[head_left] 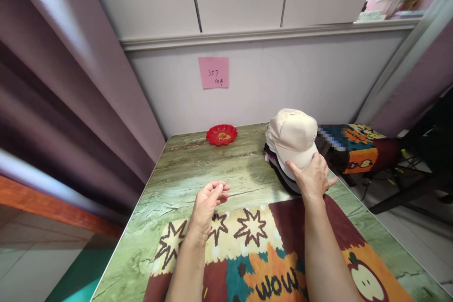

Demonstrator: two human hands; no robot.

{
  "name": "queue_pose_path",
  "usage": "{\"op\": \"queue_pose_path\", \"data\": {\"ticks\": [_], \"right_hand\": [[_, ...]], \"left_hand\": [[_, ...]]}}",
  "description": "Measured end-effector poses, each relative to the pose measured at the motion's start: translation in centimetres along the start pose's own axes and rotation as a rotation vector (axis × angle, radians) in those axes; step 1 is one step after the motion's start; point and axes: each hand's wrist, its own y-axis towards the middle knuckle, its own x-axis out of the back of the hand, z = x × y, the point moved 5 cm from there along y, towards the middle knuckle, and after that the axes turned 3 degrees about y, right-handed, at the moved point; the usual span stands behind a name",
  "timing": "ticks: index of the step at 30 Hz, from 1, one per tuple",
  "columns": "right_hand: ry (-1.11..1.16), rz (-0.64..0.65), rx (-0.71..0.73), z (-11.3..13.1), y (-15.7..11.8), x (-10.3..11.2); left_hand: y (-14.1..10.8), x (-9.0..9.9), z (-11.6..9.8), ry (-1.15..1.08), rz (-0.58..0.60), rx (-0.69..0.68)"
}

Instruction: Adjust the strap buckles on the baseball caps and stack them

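Note:
A cream baseball cap (293, 130) tops a stack of caps at the right rear of the table. Below it, the edges of darker caps (283, 177) show, and how many there are is hidden. My right hand (313, 174) grips the cream cap's brim, thumb on top and fingers along its right side. The brim faces me. My left hand (207, 205) hovers above the mat's far edge, holding nothing, its fingers loosely bent and apart. It is well to the left of the caps.
A red scalloped plate (222, 136) sits near the back of the wood-patterned table (187, 165). A colourful mat (219, 273) covers the front. A pink note (214, 72) is on the wall. Curtains (71, 80) hang at the left; a patterned seat (364, 151) stands at the right.

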Motion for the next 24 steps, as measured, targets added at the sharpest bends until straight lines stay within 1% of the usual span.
{"op": "queue_pose_path", "data": {"ticks": [3,6,8,12,14,19,22,24], "right_hand": [[0.016,-0.023,0.102,0.6,0.1,0.3],[0.031,-0.08,0.194,1.3,-0.1,0.6],[0.026,-0.101,0.194,1.2,-0.2,0.4],[0.007,-0.042,0.15,0.5,-0.4,-0.7],[0.01,-0.041,0.15,0.2,-0.6,-1.1],[0.034,-0.17,0.164,0.1,-1.3,-2.0],[0.055,-0.184,0.155,0.2,-1.3,-2.2],[0.082,-0.193,0.159,0.9,-1.1,-1.5]], "left_hand": [[-0.1,0.0,-0.1,0.013,-0.01,-0.001],[-0.3,0.0,-0.4,0.018,-0.013,-0.01],[-0.5,-0.1,-0.6,0.014,-0.013,-0.018],[-0.5,0.2,-0.7,-0.011,-0.044,-0.028],[-0.5,0.6,-0.7,-0.036,-0.074,-0.04],[-0.8,1.0,-1.3,-0.04,-0.131,-0.112],[-0.9,0.5,-1.6,0.003,-0.125,-0.158],[-0.9,0.2,-1.5,0.031,-0.106,-0.193]]}}
